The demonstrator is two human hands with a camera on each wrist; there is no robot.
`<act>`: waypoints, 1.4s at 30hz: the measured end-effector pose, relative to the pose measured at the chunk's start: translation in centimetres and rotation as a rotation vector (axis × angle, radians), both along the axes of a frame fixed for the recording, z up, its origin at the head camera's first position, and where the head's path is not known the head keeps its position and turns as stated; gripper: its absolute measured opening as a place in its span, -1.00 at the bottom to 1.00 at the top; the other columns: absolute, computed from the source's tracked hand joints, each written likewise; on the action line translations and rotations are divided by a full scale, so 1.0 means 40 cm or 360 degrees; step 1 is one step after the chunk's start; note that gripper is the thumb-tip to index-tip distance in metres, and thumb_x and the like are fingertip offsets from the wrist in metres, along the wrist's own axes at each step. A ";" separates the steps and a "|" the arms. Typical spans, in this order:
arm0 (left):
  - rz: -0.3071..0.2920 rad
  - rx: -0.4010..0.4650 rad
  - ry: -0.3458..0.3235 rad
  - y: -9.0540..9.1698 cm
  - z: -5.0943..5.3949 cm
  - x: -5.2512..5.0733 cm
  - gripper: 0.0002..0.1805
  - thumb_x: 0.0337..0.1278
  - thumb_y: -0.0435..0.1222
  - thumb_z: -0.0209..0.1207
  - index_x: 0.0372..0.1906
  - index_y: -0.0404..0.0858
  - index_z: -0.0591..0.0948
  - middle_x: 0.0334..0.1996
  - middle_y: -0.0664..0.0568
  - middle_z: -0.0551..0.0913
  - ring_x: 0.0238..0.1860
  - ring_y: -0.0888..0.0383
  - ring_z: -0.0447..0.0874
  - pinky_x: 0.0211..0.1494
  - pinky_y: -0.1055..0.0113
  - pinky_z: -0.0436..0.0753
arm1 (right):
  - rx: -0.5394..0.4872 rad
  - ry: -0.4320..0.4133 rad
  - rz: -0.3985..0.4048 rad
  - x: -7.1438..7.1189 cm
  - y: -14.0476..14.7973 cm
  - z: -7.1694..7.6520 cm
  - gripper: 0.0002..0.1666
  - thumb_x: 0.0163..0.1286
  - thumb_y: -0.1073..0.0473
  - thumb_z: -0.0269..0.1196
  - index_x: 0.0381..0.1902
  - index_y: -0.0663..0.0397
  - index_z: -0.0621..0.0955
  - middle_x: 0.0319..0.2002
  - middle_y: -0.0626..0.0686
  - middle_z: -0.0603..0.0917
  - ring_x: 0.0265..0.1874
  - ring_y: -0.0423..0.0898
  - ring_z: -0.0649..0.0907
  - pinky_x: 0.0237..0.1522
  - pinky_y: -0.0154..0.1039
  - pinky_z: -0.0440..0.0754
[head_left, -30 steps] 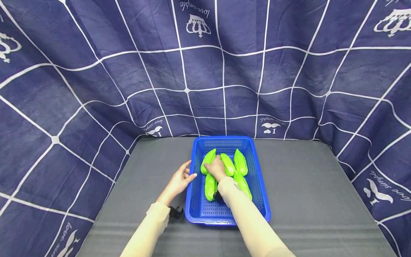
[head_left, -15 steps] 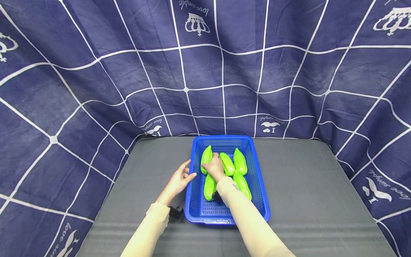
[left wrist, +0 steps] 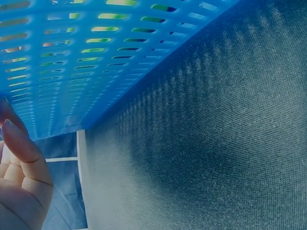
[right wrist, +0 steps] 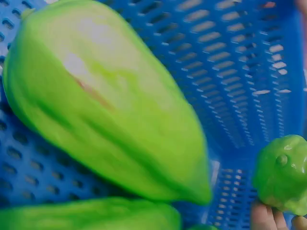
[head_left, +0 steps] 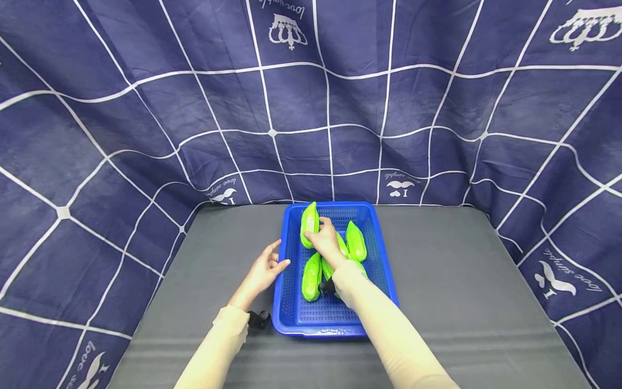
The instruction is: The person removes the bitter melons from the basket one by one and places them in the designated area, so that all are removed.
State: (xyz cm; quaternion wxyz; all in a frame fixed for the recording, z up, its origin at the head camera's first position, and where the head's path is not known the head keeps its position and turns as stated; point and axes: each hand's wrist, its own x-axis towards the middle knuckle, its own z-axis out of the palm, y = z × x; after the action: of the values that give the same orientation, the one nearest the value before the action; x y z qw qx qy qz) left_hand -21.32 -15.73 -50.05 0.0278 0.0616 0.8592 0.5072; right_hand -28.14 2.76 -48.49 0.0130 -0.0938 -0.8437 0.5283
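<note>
My right hand grips a light green, tapered, ridged vegetable at the far left of the blue basket. Its pointed tip reaches up over the far rim in the head view. In the right wrist view the fingers hold this vegetable from below, its stubby end towards the camera. Several similar green vegetables lie in the basket, some partly hidden by the right arm. Outside the basket's left wall, my left hand has loosely bent fingers and a thumb close to the rim. Whether it touches the wall is unclear.
The basket's slotted wall fills the upper part of the left wrist view. It stands on a dark grey tabletop. A dark blue curtain with white lines hangs behind the table and along both sides.
The right hand has raised the far-left green vegetable and moved it towards the basket's far left rim. The left hand keeps its place beside the basket. The whole view has shifted slightly left.
</note>
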 end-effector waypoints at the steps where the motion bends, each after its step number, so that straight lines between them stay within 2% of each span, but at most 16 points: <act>1: -0.0005 -0.0003 0.0003 -0.001 -0.002 -0.001 -0.29 0.22 -0.38 0.27 0.43 -0.39 0.28 -0.33 -0.13 0.58 -0.41 0.24 0.49 -0.31 0.42 0.50 | -0.0003 -0.0009 0.0000 0.001 0.007 0.010 -0.20 0.11 0.14 0.42 0.28 0.25 0.39 -0.02 0.28 0.66 0.00 0.14 0.63 0.07 -0.07 0.56; 4: -0.0007 0.0017 -0.0001 0.000 -0.005 -0.003 -0.28 0.21 -0.39 0.27 0.43 -0.39 0.27 -0.34 -0.11 0.57 -0.41 0.26 0.47 -0.30 0.44 0.50 | -0.0049 -0.0021 0.0009 0.007 0.032 0.043 -0.19 0.13 0.13 0.41 0.31 0.22 0.38 0.03 0.29 0.65 0.04 0.15 0.61 0.10 -0.05 0.55; 6: -0.0002 0.0027 -0.0002 0.000 -0.006 -0.004 -0.28 0.21 -0.39 0.27 0.43 -0.39 0.27 -0.35 -0.10 0.55 -0.41 0.25 0.46 -0.29 0.44 0.49 | -0.0088 -0.0068 0.0021 0.015 0.050 0.071 -0.19 0.18 0.15 0.38 0.35 0.20 0.35 0.11 0.31 0.61 0.13 0.19 0.58 0.19 0.00 0.51; 11: 0.0016 0.0033 -0.0023 0.002 -0.004 -0.004 -0.28 0.21 -0.39 0.27 0.44 -0.37 0.27 -0.36 -0.06 0.51 -0.39 0.22 0.44 -0.29 0.46 0.46 | -0.0094 -0.0051 0.0035 0.021 0.109 0.111 -0.20 0.20 0.13 0.36 0.36 0.19 0.35 0.16 0.33 0.58 0.15 0.19 0.58 0.18 0.00 0.52; 16: 0.0002 0.0024 -0.0027 0.001 -0.005 -0.005 -0.27 0.22 -0.39 0.27 0.44 -0.39 0.25 -0.36 -0.07 0.54 -0.43 0.25 0.46 -0.32 0.46 0.48 | -0.0161 -0.0092 0.0035 0.026 0.188 0.151 -0.17 0.25 0.13 0.34 0.42 0.16 0.28 0.25 0.32 0.51 0.21 0.21 0.54 0.23 0.03 0.49; 20: -0.0002 0.0027 -0.0014 0.002 -0.001 -0.006 -0.27 0.21 -0.41 0.27 0.44 -0.43 0.25 -0.33 -0.16 0.58 -0.45 0.26 0.49 -0.35 0.46 0.50 | -0.0224 -0.0079 0.0037 0.039 0.257 0.179 -0.15 0.28 0.16 0.30 0.46 0.21 0.22 0.31 0.37 0.42 0.24 0.24 0.50 0.25 0.05 0.48; 23: -0.0004 0.0000 -0.0007 0.003 0.001 -0.005 -0.28 0.22 -0.41 0.26 0.43 -0.43 0.25 -0.17 -0.28 0.60 -0.43 0.22 0.53 -0.34 0.44 0.51 | -0.0272 -0.0056 0.0036 0.050 0.306 0.190 -0.14 0.30 0.20 0.27 0.47 0.27 0.18 0.31 0.39 0.40 0.23 0.25 0.51 0.25 0.04 0.49; 26: 0.0000 -0.0045 -0.0017 0.004 0.002 -0.003 -0.28 0.23 -0.38 0.26 0.44 -0.41 0.25 0.04 -0.35 0.55 -0.37 0.15 0.59 -0.31 0.42 0.54 | -0.0292 -0.0057 0.0030 0.061 0.350 0.192 -0.15 0.32 0.22 0.25 0.47 0.29 0.16 0.30 0.38 0.41 0.21 0.23 0.54 0.22 -0.02 0.53; 28: 0.0003 -0.0077 -0.0012 0.003 0.004 -0.002 -0.29 0.24 -0.37 0.26 0.44 -0.41 0.26 0.11 -0.36 0.52 -0.34 0.12 0.60 -0.31 0.41 0.54 | -0.0284 -0.0061 0.0029 0.066 0.378 0.188 -0.16 0.35 0.22 0.24 0.47 0.31 0.15 0.30 0.38 0.42 0.20 0.22 0.55 0.17 -0.08 0.57; 34: 0.0006 -0.0099 -0.0012 0.002 0.003 0.000 -0.28 0.25 -0.37 0.26 0.44 -0.41 0.25 0.12 -0.36 0.52 -0.34 0.11 0.60 -0.32 0.40 0.54 | -0.0210 -0.0061 -0.0040 0.081 0.456 0.160 -0.18 0.38 0.18 0.23 0.46 0.33 0.15 0.28 0.40 0.45 0.10 0.13 0.59 -0.01 -0.27 0.61; 39: 0.0000 -0.0063 -0.0027 0.002 0.004 0.000 -0.29 0.25 -0.37 0.25 0.44 -0.41 0.25 0.10 -0.34 0.53 -0.34 0.12 0.60 -0.33 0.40 0.54 | -0.0121 -0.0133 -0.0073 0.096 0.515 0.122 -0.17 0.40 0.18 0.19 0.47 0.40 0.11 0.29 0.45 0.42 0.14 0.21 0.58 0.01 -0.25 0.62; 42: 0.0002 -0.0067 -0.0015 0.004 0.005 0.000 -0.30 0.26 -0.37 0.24 0.44 -0.41 0.25 0.09 -0.35 0.53 -0.33 0.11 0.61 -0.31 0.40 0.56 | 0.0001 -0.0194 -0.0062 0.107 0.542 0.086 -0.17 0.41 0.17 0.17 0.46 0.45 0.09 0.29 0.49 0.41 0.20 0.29 0.54 0.09 -0.13 0.60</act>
State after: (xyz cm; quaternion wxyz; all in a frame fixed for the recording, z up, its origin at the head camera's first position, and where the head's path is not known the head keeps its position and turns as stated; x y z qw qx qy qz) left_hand -21.33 -15.57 -49.87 0.0329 0.0580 0.8696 0.4892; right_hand -23.84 24.42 -45.05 -0.0281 -0.1422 -0.8411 0.5210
